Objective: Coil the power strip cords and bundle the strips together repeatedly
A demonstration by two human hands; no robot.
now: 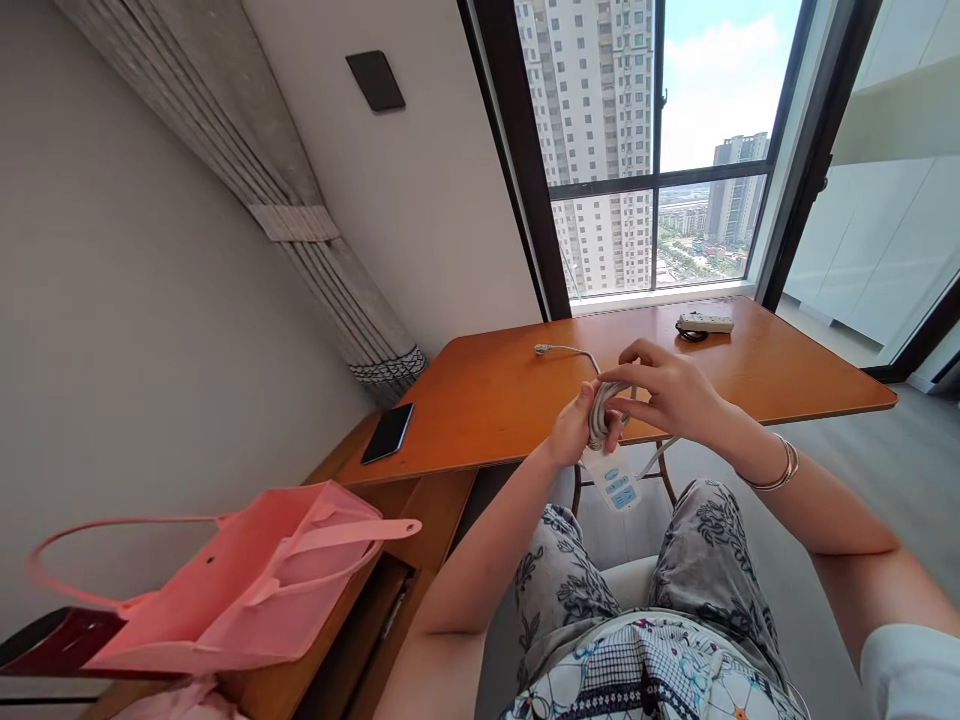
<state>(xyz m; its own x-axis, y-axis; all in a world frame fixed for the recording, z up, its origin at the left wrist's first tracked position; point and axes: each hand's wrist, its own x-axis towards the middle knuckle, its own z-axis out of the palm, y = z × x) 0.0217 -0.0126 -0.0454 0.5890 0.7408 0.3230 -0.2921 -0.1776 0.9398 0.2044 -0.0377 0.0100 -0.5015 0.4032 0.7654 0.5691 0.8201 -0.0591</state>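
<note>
Hands meet on my cable coil [600,415]: left hand [570,428] wrapped round it at nine o'clock, right hand [675,395] pinching a loop at three, loose end [543,349] trailing toward eleven.

The coiled cable [600,412] and its control box [616,487] are smooth white plastic. The table [487,400] is smooth, satin wood. Lower left, the pink bag [247,590] seems matt cloth. The bangle [781,468] is shiny metal.
</note>
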